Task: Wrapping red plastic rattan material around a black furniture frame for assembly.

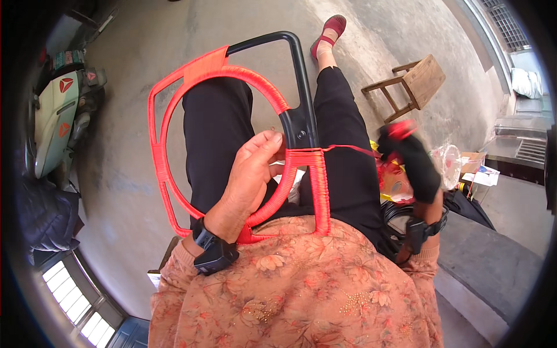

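Observation:
Across my lap rests a black tubular frame [300, 69] with a round ring inside a squarish outline. Orange-red cord wrapping [191, 78] covers most of it, while the upper right part is bare black. My bare left hand [246, 174] is closed on the ring's right side, thumb and fingers near the edge of the wrapping. From the frame's right bar a loose strand of red cord [348, 147] stretches to my right hand [416, 165]. That hand wears a black glove, is smeared by motion, and appears closed around a red cord bundle [401, 129].
A small wooden stool [428, 81] stands ahead on the right. Plastic bags [395, 184] and a coil of black cable [399, 217] lie beside my right leg. To the left is a pale scooter [55, 124], with a dark padded jacket [49, 214] nearer me.

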### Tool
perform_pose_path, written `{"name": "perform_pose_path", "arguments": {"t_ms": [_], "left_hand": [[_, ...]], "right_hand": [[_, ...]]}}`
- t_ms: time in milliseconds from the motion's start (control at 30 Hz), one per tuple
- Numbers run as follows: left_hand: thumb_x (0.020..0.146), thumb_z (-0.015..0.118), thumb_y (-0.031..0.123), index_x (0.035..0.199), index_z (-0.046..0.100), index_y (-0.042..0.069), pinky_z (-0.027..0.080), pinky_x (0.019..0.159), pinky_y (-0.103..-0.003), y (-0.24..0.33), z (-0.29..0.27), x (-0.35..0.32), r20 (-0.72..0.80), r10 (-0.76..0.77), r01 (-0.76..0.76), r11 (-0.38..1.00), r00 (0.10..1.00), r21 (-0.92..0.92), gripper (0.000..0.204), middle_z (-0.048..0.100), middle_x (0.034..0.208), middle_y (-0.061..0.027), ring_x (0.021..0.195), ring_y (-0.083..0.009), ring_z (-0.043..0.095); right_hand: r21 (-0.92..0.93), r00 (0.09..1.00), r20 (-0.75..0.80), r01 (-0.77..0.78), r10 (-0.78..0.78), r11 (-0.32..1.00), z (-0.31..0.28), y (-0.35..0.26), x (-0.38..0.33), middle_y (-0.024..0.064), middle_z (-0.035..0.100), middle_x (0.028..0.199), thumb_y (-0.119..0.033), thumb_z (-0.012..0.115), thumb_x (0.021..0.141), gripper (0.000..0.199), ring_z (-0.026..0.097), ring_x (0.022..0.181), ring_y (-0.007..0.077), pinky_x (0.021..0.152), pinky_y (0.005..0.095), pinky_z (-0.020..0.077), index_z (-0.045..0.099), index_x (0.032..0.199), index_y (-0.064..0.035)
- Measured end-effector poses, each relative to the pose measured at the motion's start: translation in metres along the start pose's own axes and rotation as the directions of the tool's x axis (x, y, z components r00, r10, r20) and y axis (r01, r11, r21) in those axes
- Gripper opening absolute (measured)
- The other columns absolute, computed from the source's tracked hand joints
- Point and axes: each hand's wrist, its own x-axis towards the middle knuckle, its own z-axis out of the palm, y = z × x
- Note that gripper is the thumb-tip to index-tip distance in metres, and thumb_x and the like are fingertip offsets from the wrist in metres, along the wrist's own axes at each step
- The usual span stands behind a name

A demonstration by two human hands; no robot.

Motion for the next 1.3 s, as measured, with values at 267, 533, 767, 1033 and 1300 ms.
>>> {"name": "perform_pose_path", "arguments": {"t_ms": [267, 533, 767, 1033, 1300], "left_hand": [[0.092, 0.060, 0.014, 0.101, 0.058, -0.001, 0.050, 0.069, -0.022, -0.003, 0.006, -0.005, -0.014, -0.052, 0.054, 0.959, 0.999, 0.280, 0.017, 0.062, 0.091, -0.0013, 0.078, -0.0073, 0.059], [0.093, 0.057, 0.009, 0.097, 0.056, 0.001, 0.047, 0.068, -0.023, 0.004, 0.010, -0.011, -0.103, 0.629, -0.540, 0.730, 0.771, 0.418, 0.009, 0.059, 0.087, -0.0037, 0.076, -0.0081, 0.055], [0.088, 0.059, -0.001, 0.095, 0.055, -0.001, 0.043, 0.067, -0.020, 0.008, 0.014, -0.020, 0.087, 0.754, -0.655, 0.499, 0.651, 0.568, 0.008, 0.056, 0.085, -0.0021, 0.073, -0.0052, 0.051], [0.090, 0.061, 0.007, 0.086, 0.053, 0.002, 0.042, 0.056, -0.017, 0.007, 0.001, -0.017, -0.059, 0.341, -0.281, 0.851, 0.938, 0.445, 0.010, 0.058, 0.073, 0.0018, 0.064, -0.0016, 0.053], [0.092, 0.061, 0.018, 0.092, 0.055, 0.006, 0.051, 0.052, -0.021, 0.007, 0.000, -0.010, -0.029, -0.013, 0.016, 0.997, 0.999, 0.077, 0.014, 0.063, 0.073, -0.0039, 0.061, -0.0112, 0.063]], "right_hand": [[0.140, 0.849, 0.524, -0.015, -0.061, 0.990, 0.159, -0.030, 0.069, 0.0134, 0.064, 0.102, -0.011, 0.069, 0.080, 0.052, 0.063, 0.091, 0.0177, 0.078, 0.0306, 0.0495, 0.048, 0.127, -0.0036], [-0.347, 0.929, 0.243, 0.350, -0.277, 0.870, 0.157, -0.090, 0.077, 0.0141, 0.059, 0.114, -0.007, 0.070, 0.073, 0.052, 0.058, 0.102, 0.0253, 0.083, 0.0328, 0.0493, 0.051, 0.122, -0.0048], [-0.276, 0.727, 0.276, 0.687, -0.629, 0.672, 0.176, -0.078, 0.081, 0.0099, 0.062, 0.108, -0.009, 0.066, 0.074, 0.032, 0.060, 0.102, 0.0262, 0.083, 0.0357, 0.0493, 0.061, 0.106, -0.0058], [-0.235, 0.967, 0.253, 0.046, 0.015, 0.971, 0.082, -0.021, 0.067, 0.0076, 0.063, 0.104, -0.001, 0.063, 0.080, 0.023, 0.060, 0.097, 0.0188, 0.085, 0.0300, 0.0460, 0.061, 0.103, -0.0022], [0.932, 0.988, -0.106, 0.061, 0.108, 0.358, 0.028, 0.035, 0.076, 0.0036, 0.052, 0.087, -0.012, 0.046, 0.096, 0.025, 0.050, 0.075, 0.0140, 0.069, 0.0262, 0.0422, 0.051, 0.116, 0.0013]]}}
